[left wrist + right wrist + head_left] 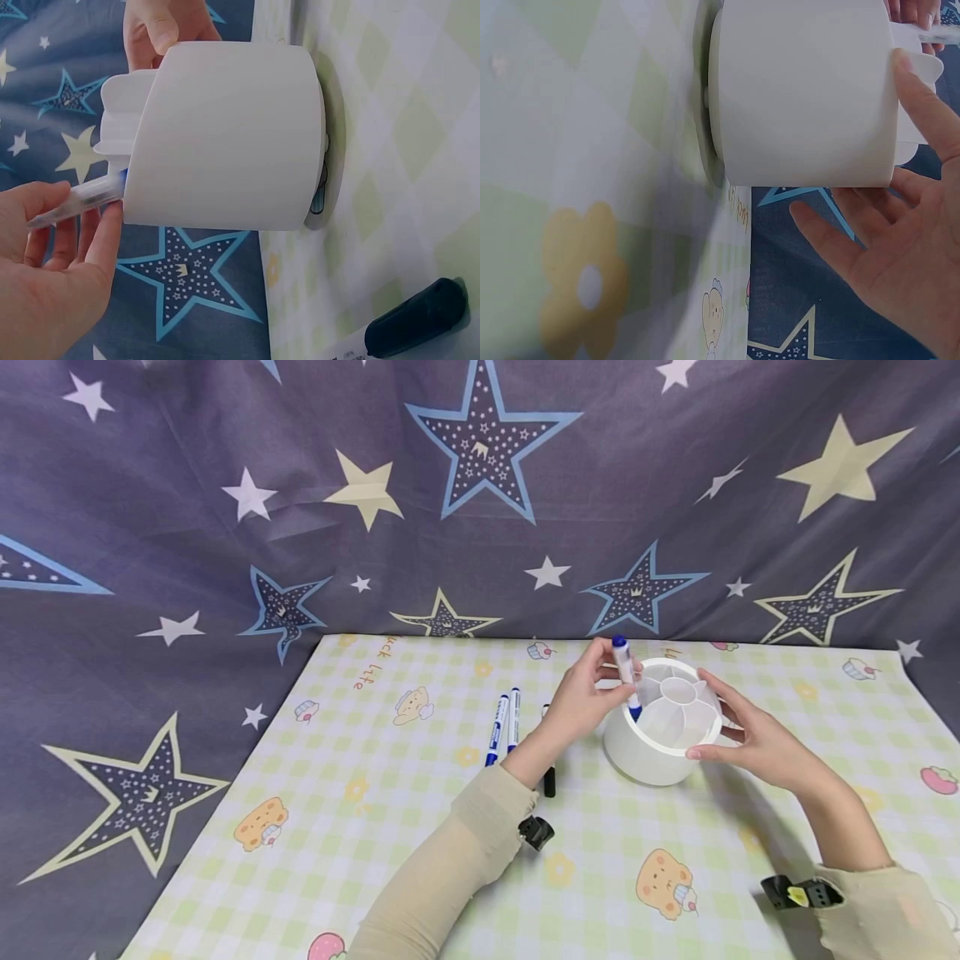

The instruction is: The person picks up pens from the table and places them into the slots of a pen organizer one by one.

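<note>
A round white desk organizer (648,760) with several compartments stands upright on the table at centre right. In the head view my left hand (581,693) pinches a white marker with blue ends (623,664). Its lower end dips inside the organizer's left rim, and the left wrist view shows the marker (90,193) slanting into the opening. On the opposite side, my right hand (761,743) holds the organizer by its rim, thumb at the front and forefinger at the back. The right wrist view shows that thumb against the smooth outer wall (810,97).
Left of the organizer lie two blue-and-white markers (495,735), side by side. A black-capped marker (550,782) lies partly hidden under my left forearm. The checked tablecloth (420,827) meets a dark star-patterned curtain (300,435) at the back.
</note>
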The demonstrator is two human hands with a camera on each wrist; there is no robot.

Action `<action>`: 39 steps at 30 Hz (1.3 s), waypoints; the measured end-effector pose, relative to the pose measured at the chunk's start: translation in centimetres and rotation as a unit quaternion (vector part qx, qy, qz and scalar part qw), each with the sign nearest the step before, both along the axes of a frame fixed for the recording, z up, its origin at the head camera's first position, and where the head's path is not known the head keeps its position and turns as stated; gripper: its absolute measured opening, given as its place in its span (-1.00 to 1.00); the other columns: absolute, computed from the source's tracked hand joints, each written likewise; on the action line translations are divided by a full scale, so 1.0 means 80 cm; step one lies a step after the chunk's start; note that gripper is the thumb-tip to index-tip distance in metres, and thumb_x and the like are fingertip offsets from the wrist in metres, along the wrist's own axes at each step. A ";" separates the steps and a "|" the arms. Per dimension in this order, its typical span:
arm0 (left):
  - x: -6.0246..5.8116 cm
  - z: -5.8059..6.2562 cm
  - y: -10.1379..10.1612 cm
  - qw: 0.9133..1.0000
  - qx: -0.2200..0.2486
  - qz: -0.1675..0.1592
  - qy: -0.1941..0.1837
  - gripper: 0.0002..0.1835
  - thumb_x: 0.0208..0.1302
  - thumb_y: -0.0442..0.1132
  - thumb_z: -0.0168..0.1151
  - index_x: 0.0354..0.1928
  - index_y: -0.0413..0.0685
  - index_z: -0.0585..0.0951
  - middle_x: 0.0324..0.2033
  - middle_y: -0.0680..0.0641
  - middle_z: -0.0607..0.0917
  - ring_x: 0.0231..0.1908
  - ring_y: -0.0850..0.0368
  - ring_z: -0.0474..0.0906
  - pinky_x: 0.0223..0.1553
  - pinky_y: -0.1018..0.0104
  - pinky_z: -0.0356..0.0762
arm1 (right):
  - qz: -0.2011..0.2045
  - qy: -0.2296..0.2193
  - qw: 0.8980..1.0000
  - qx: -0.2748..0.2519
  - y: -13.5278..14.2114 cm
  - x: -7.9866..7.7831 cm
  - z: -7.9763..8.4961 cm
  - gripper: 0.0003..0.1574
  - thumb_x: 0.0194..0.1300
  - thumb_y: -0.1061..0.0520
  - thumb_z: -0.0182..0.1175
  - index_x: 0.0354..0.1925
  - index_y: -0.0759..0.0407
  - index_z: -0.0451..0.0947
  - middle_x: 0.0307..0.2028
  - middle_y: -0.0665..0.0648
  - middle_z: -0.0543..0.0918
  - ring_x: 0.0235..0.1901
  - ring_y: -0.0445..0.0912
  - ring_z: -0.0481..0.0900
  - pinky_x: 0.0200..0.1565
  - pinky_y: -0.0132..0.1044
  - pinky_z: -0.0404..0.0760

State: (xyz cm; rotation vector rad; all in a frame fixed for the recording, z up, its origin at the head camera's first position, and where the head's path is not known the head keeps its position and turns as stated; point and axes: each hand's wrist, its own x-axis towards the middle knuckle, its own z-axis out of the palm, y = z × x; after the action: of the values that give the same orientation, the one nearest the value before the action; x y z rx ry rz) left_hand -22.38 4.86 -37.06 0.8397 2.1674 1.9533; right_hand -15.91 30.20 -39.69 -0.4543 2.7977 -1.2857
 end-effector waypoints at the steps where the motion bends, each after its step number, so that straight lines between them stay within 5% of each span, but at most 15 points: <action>1: 0.000 0.000 -0.001 1.000 0.003 -0.004 0.001 -0.59 0.28 -0.51 0.25 0.14 -0.26 0.41 0.06 -0.30 0.64 0.03 -0.13 0.65 -0.01 0.49 0.68 | -0.002 -0.003 1.000 0.004 0.000 0.000 0.000 0.35 0.13 0.21 0.46 0.60 0.05 -0.21 0.49 0.45 0.11 0.33 0.35 0.30 -0.01 -0.85 0.35; 3: -0.001 0.000 -0.001 1.000 0.011 -0.012 0.001 -0.59 0.28 -0.51 0.26 0.13 -0.25 0.41 0.06 -0.30 0.63 0.05 -0.11 0.65 0.04 0.48 0.66 | -0.003 -0.006 1.000 0.007 -0.001 -0.001 0.001 0.35 0.13 0.21 0.46 0.60 0.06 -0.21 0.49 0.45 0.11 0.31 0.43 0.28 0.01 -0.82 0.39; 6: -0.001 0.001 -0.003 1.000 0.019 -0.018 -0.002 -0.60 0.28 -0.51 0.25 0.12 -0.23 0.41 0.06 -0.29 0.63 0.08 -0.09 0.64 0.08 0.49 0.64 | -0.004 -0.008 1.000 0.012 -0.001 -0.001 0.002 0.35 0.13 0.21 0.46 0.60 0.08 -0.22 0.49 0.44 0.11 0.31 0.42 0.28 0.15 -0.41 0.61; 10: -0.002 0.001 -0.007 0.999 0.026 -0.022 -0.006 -0.60 0.28 -0.52 0.24 0.12 -0.25 0.42 0.07 -0.31 0.62 0.11 -0.15 0.62 0.11 0.48 0.63 | 0.000 -0.002 1.000 -0.001 -0.001 0.000 0.000 0.34 0.13 0.23 0.46 0.60 0.07 -0.21 0.48 0.45 0.12 0.30 -0.34 0.36 0.13 -0.48 0.60; 13: -0.003 0.000 -0.011 0.999 0.033 -0.025 -0.006 -0.61 0.29 -0.52 0.23 0.13 -0.27 0.41 0.07 -0.33 0.61 0.11 -0.18 0.61 0.12 0.46 0.63 | 0.004 0.004 1.000 -0.019 0.000 0.002 -0.002 0.34 0.12 0.26 0.46 0.60 0.07 -0.19 0.47 0.47 0.13 0.07 -0.75 0.16 -0.02 -0.87 0.34; 25: -0.005 -0.004 -0.032 0.999 0.029 -0.021 -0.006 -0.59 0.30 -0.49 0.24 0.16 -0.24 0.42 0.10 -0.31 0.60 0.12 -0.15 0.61 0.14 0.43 0.63 | 0.012 0.011 1.000 -0.025 0.001 -0.001 -0.002 0.34 0.11 0.27 0.46 0.60 0.09 -0.19 0.47 0.50 0.11 0.09 -0.76 0.16 -0.01 -0.88 0.33; 36: -0.006 -0.010 -0.058 1.000 0.025 -0.010 -0.009 -0.61 0.32 -0.46 0.24 0.15 -0.23 0.44 0.10 -0.30 0.60 0.14 -0.15 0.60 0.14 0.37 0.64 | 0.008 0.003 1.000 -0.015 0.001 0.001 -0.001 0.33 0.16 0.19 0.45 0.60 0.00 -0.21 0.51 0.45 0.06 0.29 -0.47 0.27 0.04 -0.84 0.37; 39: -0.008 -0.011 -0.065 1.000 0.027 -0.007 -0.003 -0.61 0.30 -0.48 0.24 0.14 -0.26 0.43 0.09 -0.33 0.59 0.13 -0.19 0.60 0.14 0.33 0.65 | 0.006 0.004 1.000 -0.017 0.000 0.002 -0.001 0.33 0.15 0.19 0.45 0.60 -0.01 -0.20 0.51 0.45 0.06 0.24 -0.57 0.24 0.03 -0.85 0.35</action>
State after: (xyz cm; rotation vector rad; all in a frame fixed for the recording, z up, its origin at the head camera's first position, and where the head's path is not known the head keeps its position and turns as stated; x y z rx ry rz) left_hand -23.02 -0.36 -37.95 0.8530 2.1095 2.0127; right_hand -15.77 30.24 -39.75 -0.4787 2.7782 -1.3335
